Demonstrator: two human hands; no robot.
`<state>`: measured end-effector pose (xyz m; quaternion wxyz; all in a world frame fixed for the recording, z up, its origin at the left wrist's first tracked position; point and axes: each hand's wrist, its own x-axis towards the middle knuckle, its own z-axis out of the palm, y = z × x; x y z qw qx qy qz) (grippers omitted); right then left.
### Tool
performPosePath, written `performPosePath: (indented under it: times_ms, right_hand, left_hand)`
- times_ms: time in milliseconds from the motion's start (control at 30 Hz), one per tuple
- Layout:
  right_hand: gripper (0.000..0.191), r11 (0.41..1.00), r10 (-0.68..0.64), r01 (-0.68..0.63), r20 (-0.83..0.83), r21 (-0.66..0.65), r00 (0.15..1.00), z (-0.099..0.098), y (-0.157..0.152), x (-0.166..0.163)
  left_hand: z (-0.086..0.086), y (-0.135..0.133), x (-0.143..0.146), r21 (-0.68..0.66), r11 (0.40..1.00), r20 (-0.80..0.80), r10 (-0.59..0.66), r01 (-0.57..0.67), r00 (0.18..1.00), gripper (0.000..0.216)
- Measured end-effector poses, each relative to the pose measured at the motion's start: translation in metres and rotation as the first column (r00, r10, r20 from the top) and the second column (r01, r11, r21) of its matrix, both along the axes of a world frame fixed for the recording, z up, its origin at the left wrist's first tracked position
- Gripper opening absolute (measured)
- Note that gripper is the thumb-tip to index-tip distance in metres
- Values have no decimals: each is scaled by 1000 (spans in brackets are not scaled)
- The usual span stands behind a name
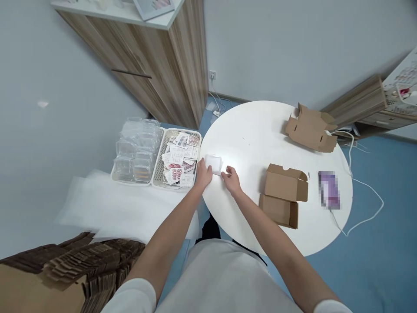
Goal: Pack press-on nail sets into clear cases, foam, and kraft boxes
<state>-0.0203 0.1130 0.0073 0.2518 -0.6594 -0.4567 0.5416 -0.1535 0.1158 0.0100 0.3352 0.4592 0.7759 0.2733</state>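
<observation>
A small, whitish, flat rectangular packet [213, 164] lies at the left edge of the round white table [247, 130]. It looks wrapped in thin translucent sheet; what is inside cannot be made out. My left hand [204, 174] grips the packet's lower left side, thumb on top. Close to the packet's right corner is my right hand [232, 181], its fingers bent and apart from the thumb. Whether the right thumb touches the packet is too small to tell.
A basket [157, 174] of printed cards adjoins the table, beside stacked clear plastic cases [138, 143]. White foam sheets [107, 204] and folded cardboard [94, 265] lie at left. The table bears an open box [282, 187], an unfolded carton [309, 128] and a blurred purple item [329, 190] with a cable.
</observation>
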Motion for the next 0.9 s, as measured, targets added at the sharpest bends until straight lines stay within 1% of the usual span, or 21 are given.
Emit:
performPosePath:
  times_ms: [67,133,200,267,333,433,500,567,633,733,833,900]
  right_hand:
    - [49,999,-29,28,13,32,1000,-4,6,-11]
    - [45,997,-41,39,23,61,999,-6,8,-18]
    - [39,997,-58,56,26,59,998,-6,7,-20]
    - [33,996,-83,83,23,30,996,-7,5,-17]
    - [29,995,-100,100,6,6,995,-8,1,-10]
    - [27,995,-103,104,-41,5,994,-6,-7,6]
    - [26,994,-108,110,-75,11,991,-1,-15,17]
    - [28,994,-109,112,-109,22,988,6,-26,31]
    - [29,992,-108,116,-142,46,984,15,-41,47]
    - [31,985,-124,143,-175,102,977,30,-68,80]
    - [32,975,-147,171,-164,139,975,43,-94,122]
    - [31,972,-164,181,-114,153,980,48,-108,153]
  left_hand:
    - [-2,4,1,-38,999,25,-12,13,1000,51]
    - [-4,4,1,-44,999,47,-6,8,999,50]
    - [-6,2,1,-24,1000,94,15,-13,995,46]
    - [-9,-3,0,-6,999,180,51,-50,982,43]
    - [-13,-9,2,-8,995,291,94,-96,952,38]
    - [-16,-22,7,-29,989,450,145,-148,881,34]
    - [-14,-33,14,-30,985,531,159,-169,832,32]
    - [-8,-45,23,-14,985,590,148,-173,794,32]
    - [1,-59,35,25,988,620,103,-150,778,32]
    - [16,-79,64,88,994,605,4,-71,796,30]
    - [30,-97,106,109,994,565,-74,14,822,30]
    - [35,-104,138,121,990,551,-130,75,825,32]
